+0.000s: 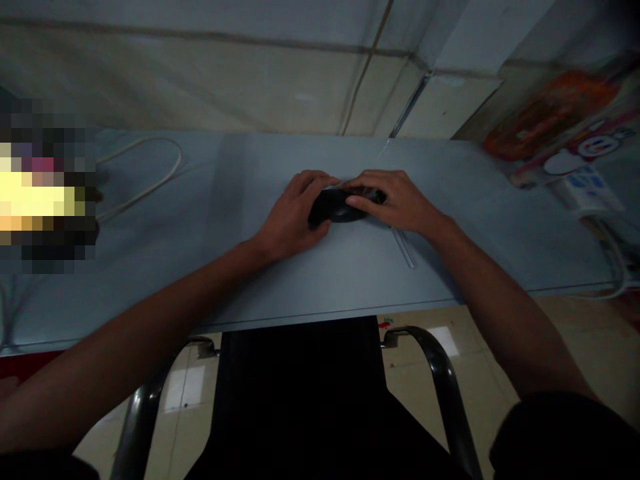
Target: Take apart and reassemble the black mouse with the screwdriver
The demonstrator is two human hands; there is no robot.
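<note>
A smooth black rounded object [340, 205], shaped like a computer mouse, lies low over the grey-blue tabletop between my two hands. My left hand [303, 210] wraps its left end, with the thumb at the near side and the fingers over the far side. From the other end, my right hand [393, 200] grips it, its thumb across the top and its fingers curled behind. A thin clear strip [404, 248] lies on the table just below my right hand; its far end is hidden under that hand. The object's underside is out of sight.
A white cable [175, 160] loops across the left of the table [280, 287], beside a pixelated area. At the right stand an orange package [550, 113] and a white box-like item [590, 187] with a cable. A tiled wall [225, 87] runs behind; a chair armrest [440, 367] is below.
</note>
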